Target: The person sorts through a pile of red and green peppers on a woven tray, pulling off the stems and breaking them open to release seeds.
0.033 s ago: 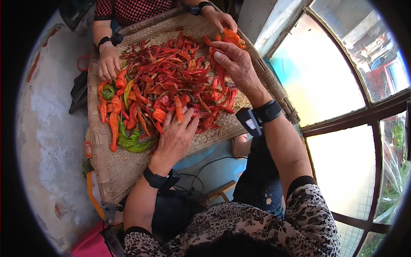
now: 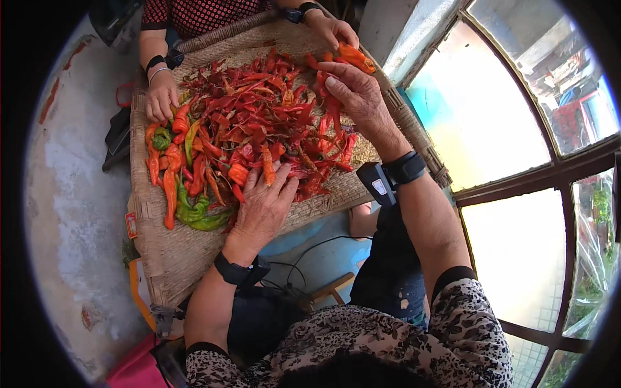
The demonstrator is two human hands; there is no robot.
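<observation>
A woven tray (image 2: 145, 239) holds a pile of red, partly dried peppers (image 2: 239, 97), with fresher orange and green peppers (image 2: 191, 210) along its left side. My left hand (image 2: 259, 207) lies palm down at the pile's lower edge, fingers slightly apart among the peppers, beside a small orange pepper (image 2: 238, 173). Higher up on the right, my right hand (image 2: 362, 103) has thumb and fingers closed on a red pepper (image 2: 330, 107) above the tray's far right part.
Across the tray, another person's left hand (image 2: 162, 97) rests by the peppers and their right hand (image 2: 336, 32) holds an orange pepper (image 2: 356, 55). A paned window (image 2: 491, 116) stands close on the right. A cable (image 2: 304, 255) and wooden stool (image 2: 333, 288) are below.
</observation>
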